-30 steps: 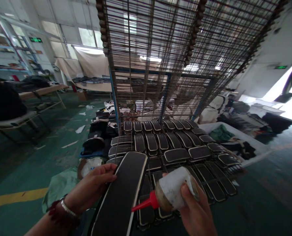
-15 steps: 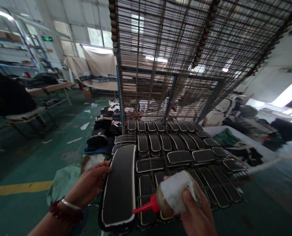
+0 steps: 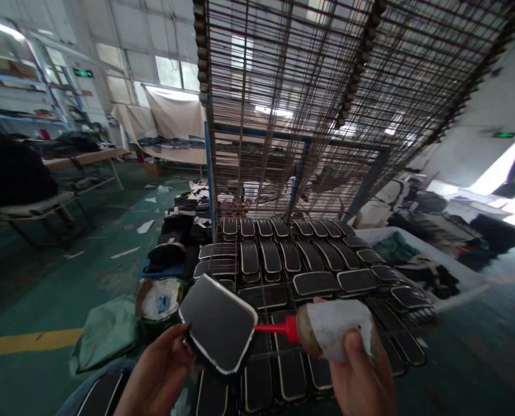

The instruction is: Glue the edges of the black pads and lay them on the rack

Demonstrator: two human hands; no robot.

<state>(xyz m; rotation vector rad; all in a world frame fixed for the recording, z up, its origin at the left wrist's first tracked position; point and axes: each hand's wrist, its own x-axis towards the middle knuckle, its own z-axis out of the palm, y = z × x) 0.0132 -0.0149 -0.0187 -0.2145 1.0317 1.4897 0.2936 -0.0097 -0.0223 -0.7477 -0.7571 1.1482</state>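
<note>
A dark panel with a white line of glue round its edge (image 3: pixel 218 326) is held tilted at its left side by my left hand (image 3: pixel 164 361), fingers closed on it. My right hand (image 3: pixel 356 361) is wrapped round a squeeze bottle (image 3: pixel 337 329) with a whitish label and a red nozzle. The nozzle tip points left and meets the panel's right corner. Below and behind lie rows of similar dark panels with pale edges (image 3: pixel 315 283) on a wire rack.
Raised wire racks (image 3: pixel 283 75) stand over the panels. At the left are an open tub (image 3: pixel 159 300), a green cloth bag (image 3: pixel 107 335) and stacks of dark pieces (image 3: pixel 170 248). A white bin (image 3: pixel 460 289) stands right. A dark-clothed person (image 3: pixel 14 167) sits far left.
The long panel in my left hand has turned and now looks shorter and tilted. The bottle has moved up and right, its nozzle now level at the panel's right corner.
</note>
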